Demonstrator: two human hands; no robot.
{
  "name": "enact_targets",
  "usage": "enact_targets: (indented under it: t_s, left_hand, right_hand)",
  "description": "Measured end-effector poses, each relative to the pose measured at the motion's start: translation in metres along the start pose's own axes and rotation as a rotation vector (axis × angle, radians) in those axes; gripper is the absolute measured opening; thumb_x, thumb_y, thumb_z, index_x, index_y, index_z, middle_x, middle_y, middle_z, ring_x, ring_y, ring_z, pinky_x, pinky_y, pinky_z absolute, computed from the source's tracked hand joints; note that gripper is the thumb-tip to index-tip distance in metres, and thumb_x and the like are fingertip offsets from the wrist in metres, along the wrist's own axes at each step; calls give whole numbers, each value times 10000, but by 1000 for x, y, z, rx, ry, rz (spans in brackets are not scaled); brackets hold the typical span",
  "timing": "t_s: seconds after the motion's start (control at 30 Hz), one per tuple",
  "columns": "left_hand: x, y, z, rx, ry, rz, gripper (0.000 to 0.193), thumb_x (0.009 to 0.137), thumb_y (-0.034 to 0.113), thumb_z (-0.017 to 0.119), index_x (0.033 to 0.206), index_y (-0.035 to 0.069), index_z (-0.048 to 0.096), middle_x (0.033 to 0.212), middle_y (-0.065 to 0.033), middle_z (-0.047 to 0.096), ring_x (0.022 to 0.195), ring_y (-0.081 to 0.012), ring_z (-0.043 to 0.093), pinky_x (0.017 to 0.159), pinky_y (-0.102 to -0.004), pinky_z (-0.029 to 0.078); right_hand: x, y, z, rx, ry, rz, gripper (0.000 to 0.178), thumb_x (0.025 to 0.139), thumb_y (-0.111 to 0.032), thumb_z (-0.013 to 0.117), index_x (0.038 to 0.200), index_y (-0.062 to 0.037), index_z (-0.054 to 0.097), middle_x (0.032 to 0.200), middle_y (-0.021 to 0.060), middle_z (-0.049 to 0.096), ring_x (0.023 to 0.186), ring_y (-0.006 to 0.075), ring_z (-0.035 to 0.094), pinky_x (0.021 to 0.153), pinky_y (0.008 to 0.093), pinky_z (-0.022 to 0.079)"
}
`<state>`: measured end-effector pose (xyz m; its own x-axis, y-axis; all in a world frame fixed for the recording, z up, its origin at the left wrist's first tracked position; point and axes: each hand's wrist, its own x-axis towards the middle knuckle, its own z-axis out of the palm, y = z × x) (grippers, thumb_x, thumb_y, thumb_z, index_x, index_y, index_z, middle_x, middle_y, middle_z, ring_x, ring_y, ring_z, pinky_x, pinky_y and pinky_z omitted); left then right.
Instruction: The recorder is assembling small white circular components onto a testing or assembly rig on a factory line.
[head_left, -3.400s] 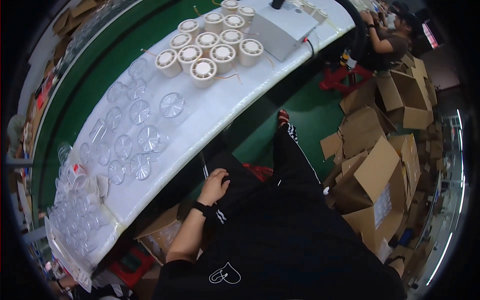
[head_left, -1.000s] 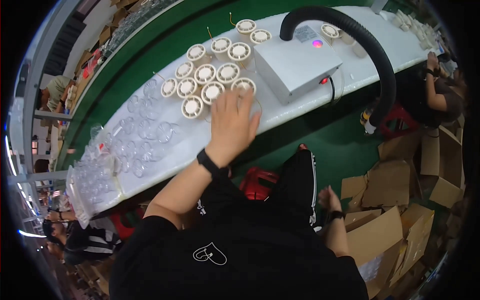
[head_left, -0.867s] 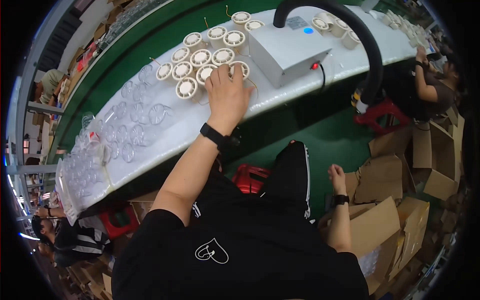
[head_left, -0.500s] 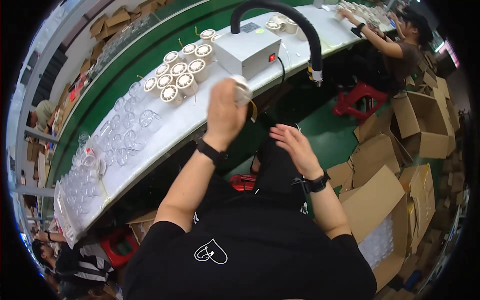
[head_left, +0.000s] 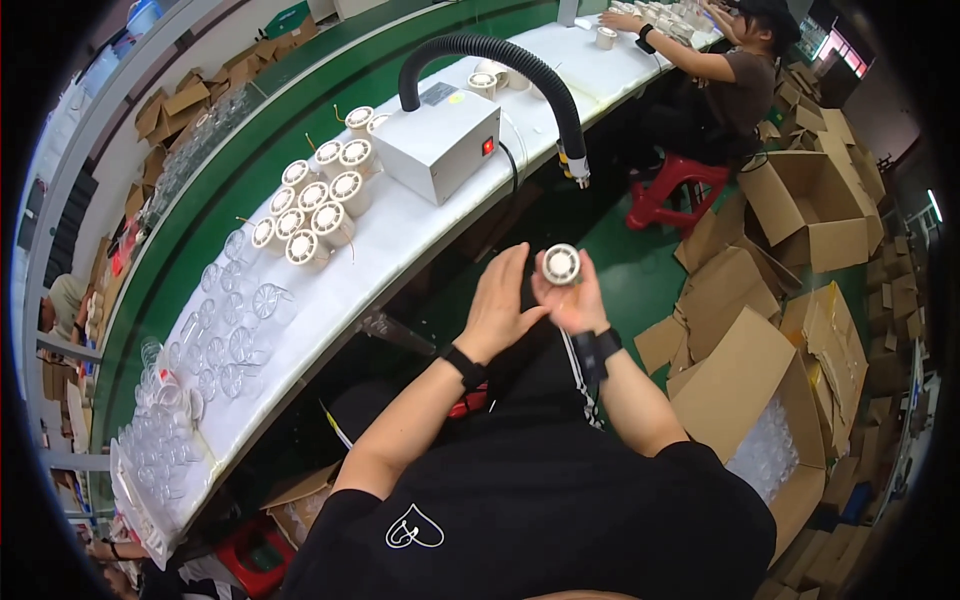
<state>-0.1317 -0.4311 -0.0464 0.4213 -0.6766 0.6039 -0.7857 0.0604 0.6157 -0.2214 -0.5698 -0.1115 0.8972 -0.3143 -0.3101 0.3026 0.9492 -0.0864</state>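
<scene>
My right hand (head_left: 575, 303) is curled around a white cup (head_left: 561, 264) with a slotted round top, its face turned up toward me, just off the bench edge. My left hand (head_left: 500, 308) is at nine o'clock from it, open and holding nothing, fingers stretched away from me and thumb pointing at the right palm; I can't tell whether the two hands touch. I have a black band on each wrist. Taking the clock from my right hand, the white-covered bench (head_left: 390, 230) curves past on the left. At ten o'clock a close cluster of similar white cups (head_left: 313, 196) stands on it, some trailing thin wires. At half past ten sits a grey metal box (head_left: 415, 150) with a red switch, and its black ribbed hose (head_left: 552, 88) arches over to hang its tip near twelve. Clear plastic cups (head_left: 268, 300) lie scattered at nine, with more bunched at eight. A co-worker (head_left: 740, 95) is at one o'clock, above a red stool (head_left: 680, 190). At four an open cardboard box (head_left: 735, 385) holds clear plastic pieces.
</scene>
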Motion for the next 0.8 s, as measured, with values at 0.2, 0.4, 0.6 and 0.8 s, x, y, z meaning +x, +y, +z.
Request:
enact_targets:
  t_s: [0.2, 0.4, 0.6, 0.8]
  left_hand:
    - [-57, -37, -36, 24, -187, -244, 436, 746, 124, 697, 1128, 4, 523, 1043, -170, 580, 976, -336, 569, 842, -369, 467]
    - [-143, -60, -66, 122, -245, -494, 217, 769, 99, 659, 943, -17, 603, 932, -170, 612, 894, -331, 596, 785, -364, 485]
    - [-160, -64, -85, 141, -263, -645, 188, 772, 91, 648, 923, -14, 611, 907, -163, 613, 866, -323, 603, 757, -358, 493]
    - [-150, -66, -71, 74, -258, -610, 188, 775, 100, 635, 931, -2, 612, 895, -157, 610, 854, -325, 603, 740, -373, 496]
  right_hand:
    - [70, -67, 6, 253, 207, -368, 436, 925, -387, 442, 1223, -72, 492, 1216, 151, 534, 1151, 306, 503, 982, 444, 384]
    - [81, -65, 22, 325, 191, -404, 419, 941, -351, 414, 1238, -64, 477, 1243, 160, 510, 1157, 319, 497, 989, 450, 377]
    - [66, -55, 36, -49, 49, -367, 389, 893, -230, 535, 1229, -54, 452, 1191, 142, 537, 1135, 291, 515, 974, 424, 396]
    - [60, -69, 5, -1471, 251, -790, 488, 729, -127, 745, 1140, -46, 493, 1114, 90, 573, 1037, 207, 560, 897, 324, 442]
